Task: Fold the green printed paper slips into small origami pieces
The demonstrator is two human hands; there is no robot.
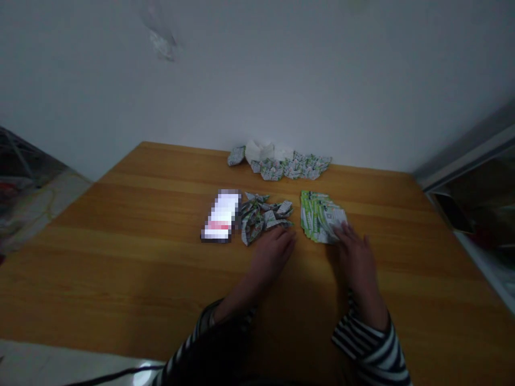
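- The left hand [271, 252] lies palm down with its fingers loosely stretched. The fingertips touch the near edge of a small cluster of folded paper pieces [263, 214], and it appears to hold nothing.
- The right hand [356, 257] is also flat and open. Its fingertips press on the near right corner of a fanned stack of green-and-white paper slips [317, 214] just ahead of it. I see no pinch on any single slip.
- The stack is already splayed, so a sideways drag of the right fingertips would likely spread it further. It could also lift several slips at once, since they look thin and smooth.
- The folded pieces sit loose and crumpled between the left hand and the stack. A sweep of the left hand could push them into the slips or knock them out of shape.
- A lit phone [221, 215] lies just left of the folded cluster, close to the left hand. A careless nudge could slide it across the wooden surface [120, 241].
- A second heap of folded pieces [281, 162] lies well beyond both hands, by the wall. Reaching for it would carry a striped sleeve [366, 343] over the nearer papers and might brush them aside.
- The light is dim, so the printed sides of the slips are hard to tell apart.
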